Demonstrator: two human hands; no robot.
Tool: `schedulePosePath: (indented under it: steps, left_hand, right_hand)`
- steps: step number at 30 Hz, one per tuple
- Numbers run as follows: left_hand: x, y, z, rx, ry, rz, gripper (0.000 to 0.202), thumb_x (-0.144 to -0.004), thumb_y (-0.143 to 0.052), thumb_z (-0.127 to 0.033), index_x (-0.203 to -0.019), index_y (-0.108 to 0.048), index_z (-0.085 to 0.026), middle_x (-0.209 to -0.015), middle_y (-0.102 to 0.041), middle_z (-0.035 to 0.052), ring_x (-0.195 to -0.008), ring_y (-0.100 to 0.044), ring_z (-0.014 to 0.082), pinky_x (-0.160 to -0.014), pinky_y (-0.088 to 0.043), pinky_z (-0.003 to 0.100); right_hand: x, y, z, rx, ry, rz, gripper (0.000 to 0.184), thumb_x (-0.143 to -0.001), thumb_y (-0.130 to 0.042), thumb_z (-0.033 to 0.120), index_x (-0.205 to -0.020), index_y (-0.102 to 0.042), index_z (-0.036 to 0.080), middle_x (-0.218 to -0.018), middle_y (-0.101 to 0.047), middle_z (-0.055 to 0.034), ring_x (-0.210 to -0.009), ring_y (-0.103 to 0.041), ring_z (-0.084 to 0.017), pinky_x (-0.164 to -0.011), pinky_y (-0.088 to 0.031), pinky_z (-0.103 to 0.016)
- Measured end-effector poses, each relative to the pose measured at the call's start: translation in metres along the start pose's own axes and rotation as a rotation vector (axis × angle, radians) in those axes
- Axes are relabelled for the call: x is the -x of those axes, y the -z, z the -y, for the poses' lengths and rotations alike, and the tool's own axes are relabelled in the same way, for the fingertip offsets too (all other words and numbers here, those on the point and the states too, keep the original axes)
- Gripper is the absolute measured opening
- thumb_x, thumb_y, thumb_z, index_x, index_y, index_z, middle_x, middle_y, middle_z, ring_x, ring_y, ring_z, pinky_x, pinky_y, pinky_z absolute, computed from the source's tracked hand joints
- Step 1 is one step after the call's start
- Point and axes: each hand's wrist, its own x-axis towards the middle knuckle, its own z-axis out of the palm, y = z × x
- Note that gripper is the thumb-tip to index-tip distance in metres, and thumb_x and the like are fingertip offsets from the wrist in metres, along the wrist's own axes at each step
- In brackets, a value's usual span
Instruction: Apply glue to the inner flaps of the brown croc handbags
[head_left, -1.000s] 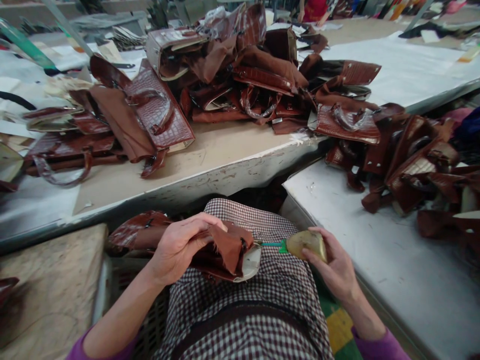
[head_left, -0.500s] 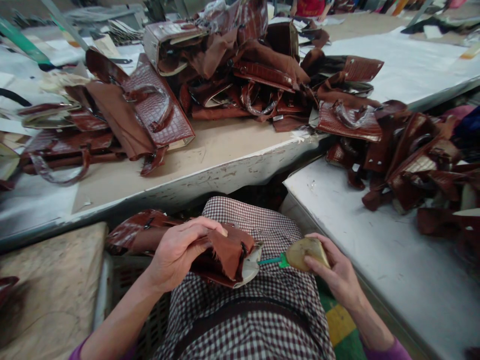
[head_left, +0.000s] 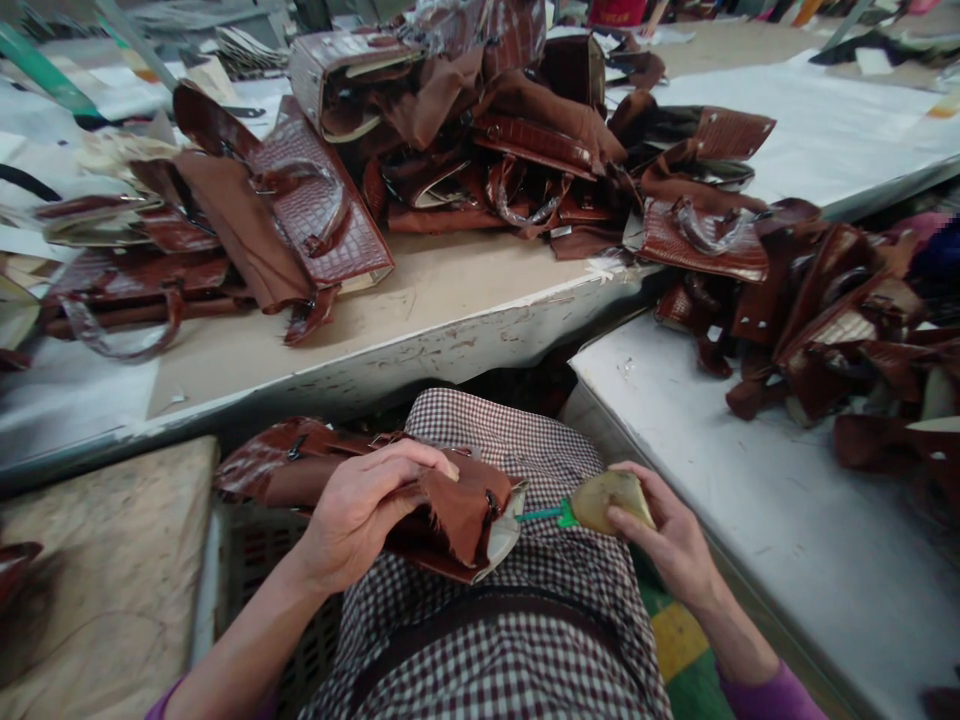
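Note:
Across my lap lies a brown leather bag (head_left: 466,505), its pale inner side showing at the right end. My left hand (head_left: 367,510) is closed on the bag's brown flap, thumb on top; some fingers are hidden beneath it. My right hand (head_left: 664,535) grips a yellowish squeeze bottle (head_left: 611,502) with a green collar and a thin green nozzle (head_left: 541,514). The nozzle points left, its tip at the bag's pale edge; whether it touches, I cannot tell.
Brown crocodile-pattern bags (head_left: 517,150) are heaped on the long bench (head_left: 450,265) ahead. More bag pieces (head_left: 832,310) crowd the white table (head_left: 712,470) at right. A worn board (head_left: 105,560) stands at left, beside a plastic basket (head_left: 251,560) under the bag.
Both hands stay nearly in place. The bag's right end has tilted or shifted slightly, and the nozzle remains at its edge. The whole view has moved a little.

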Motion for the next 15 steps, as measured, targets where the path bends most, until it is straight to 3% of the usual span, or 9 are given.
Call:
schedulePosePath:
  steps: [8,15]
  left_hand:
    - [0.002,0.000,0.000,-0.009,0.015,0.007,0.015,-0.095,-0.055,-0.009,-0.096,-0.067,-0.016,-0.101,-0.072,0.0035,-0.094,-0.069,0.0119,-0.089,-0.051,0.017]
    - [0.002,-0.002,-0.003,-0.019,-0.005,0.004,0.015,-0.095,-0.055,-0.010,-0.097,-0.068,-0.016,-0.099,-0.073,0.0044,-0.092,-0.070,0.0129,-0.085,-0.054,0.018]
  right_hand:
    - [-0.001,0.001,-0.011,0.175,0.104,-0.133,0.047,-0.085,-0.072,0.047,-0.124,-0.055,0.028,-0.114,-0.063,-0.0063,-0.099,-0.061,-0.028,-0.089,-0.050,-0.044]
    - [0.003,0.005,0.000,0.212,0.118,-0.039,0.044,-0.086,-0.071,0.046,-0.124,-0.056,0.028,-0.112,-0.064,-0.0055,-0.098,-0.063,-0.027,-0.086,-0.052,-0.040]
